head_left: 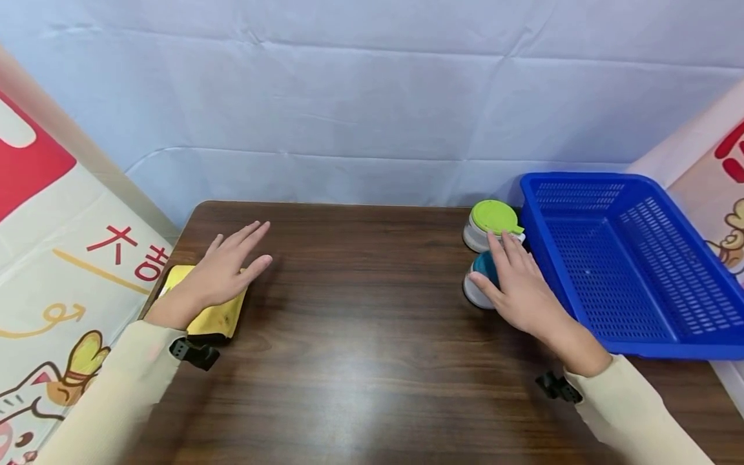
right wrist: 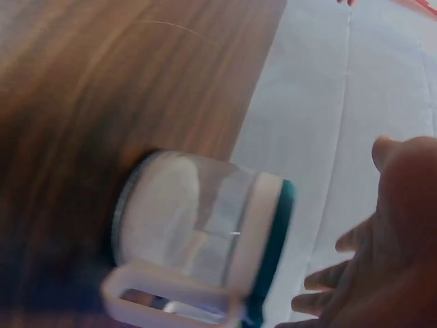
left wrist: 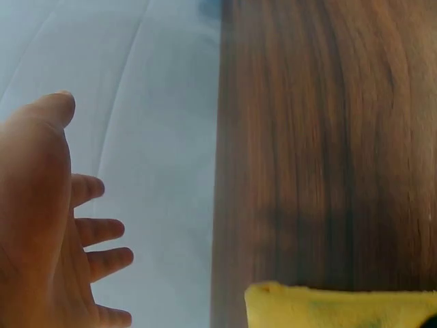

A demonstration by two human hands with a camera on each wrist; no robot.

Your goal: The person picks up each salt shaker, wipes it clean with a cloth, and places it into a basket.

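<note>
Left hand [head_left: 223, 272] partly hides yellow cloth [head_left: 217, 318]; right hand [head_left: 523, 290] partly hides teal-lidded jar [right wrist: 194, 219], left of blue basket [head_left: 662, 349], near-right corner cut off. Both grips apart.

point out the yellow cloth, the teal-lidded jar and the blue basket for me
Yellow cloth [head_left: 217, 318]: head view, on its uncovered near part.
Teal-lidded jar [right wrist: 181, 215]: right wrist view, on its clear side wall.
Blue basket [head_left: 607, 278]: head view, on its bare, perforated floor.
</note>
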